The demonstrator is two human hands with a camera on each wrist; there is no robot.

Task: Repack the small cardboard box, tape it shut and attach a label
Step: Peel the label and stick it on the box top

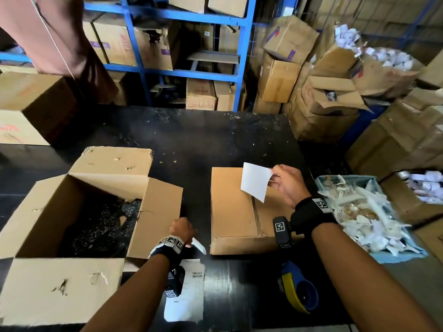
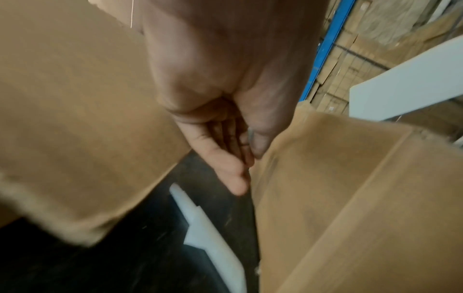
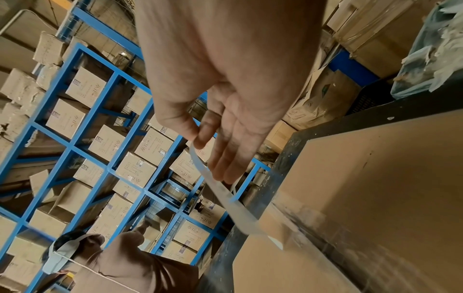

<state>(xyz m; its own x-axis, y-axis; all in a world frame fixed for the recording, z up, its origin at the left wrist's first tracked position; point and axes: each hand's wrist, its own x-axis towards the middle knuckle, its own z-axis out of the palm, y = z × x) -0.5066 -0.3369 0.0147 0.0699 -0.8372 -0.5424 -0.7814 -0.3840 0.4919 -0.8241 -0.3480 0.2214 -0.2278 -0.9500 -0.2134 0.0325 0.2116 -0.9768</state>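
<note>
The small cardboard box lies closed on the black table, a seam running down its top. Just above its far right part my right hand pinches a blank white label by one edge between thumb and fingers. In the right wrist view the label shows edge-on over the box. My left hand hangs by the box's left side, fingers relaxed and holding nothing. Under it a white paper strip lies on the table.
A large open carton stands at the left, its flap close to my left hand. Near the front edge lie a blue-and-yellow tape dispenser and a printed sheet. A bin of paper scraps sits right. A person in brown stands far left.
</note>
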